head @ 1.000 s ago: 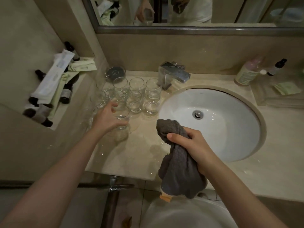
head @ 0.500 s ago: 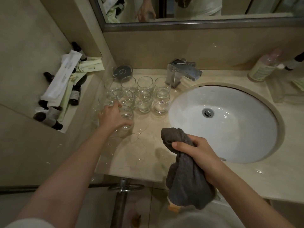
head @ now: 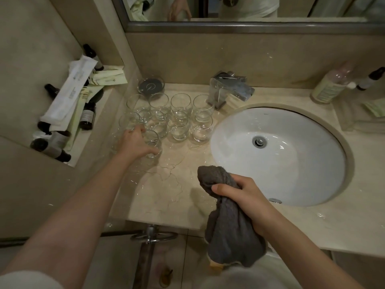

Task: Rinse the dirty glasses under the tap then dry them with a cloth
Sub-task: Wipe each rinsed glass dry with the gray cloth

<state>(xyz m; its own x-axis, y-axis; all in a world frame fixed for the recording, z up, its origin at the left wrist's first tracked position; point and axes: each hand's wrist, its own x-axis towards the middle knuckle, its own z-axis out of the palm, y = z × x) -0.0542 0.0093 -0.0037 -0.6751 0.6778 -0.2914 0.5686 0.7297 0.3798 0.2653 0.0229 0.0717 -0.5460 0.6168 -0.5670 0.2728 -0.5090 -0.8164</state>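
Several clear glasses [head: 180, 119] stand in rows on the marble counter [head: 166, 190], left of the white sink [head: 277, 155]. My left hand [head: 136, 142] grips the nearest glass [head: 153, 143], which stands at the front left of the group on the counter. My right hand [head: 242, 196] holds a bunched grey cloth [head: 229, 230] over the counter's front edge; the cloth hangs down below the hand. The chrome tap [head: 231, 89] sits behind the sink and no water runs from it.
A dark round dish [head: 151, 86] sits behind the glasses. A recessed shelf [head: 68, 113] on the left holds small dark bottles and white packets. A lotion bottle [head: 331, 83] and a folded towel [head: 362, 119] lie at the right. A mirror [head: 229, 7] hangs above.
My left hand has stayed on the front glass at the group's edge. My right hand still holds the cloth. The camera has shifted slightly, so the scene sits further right in the frame.
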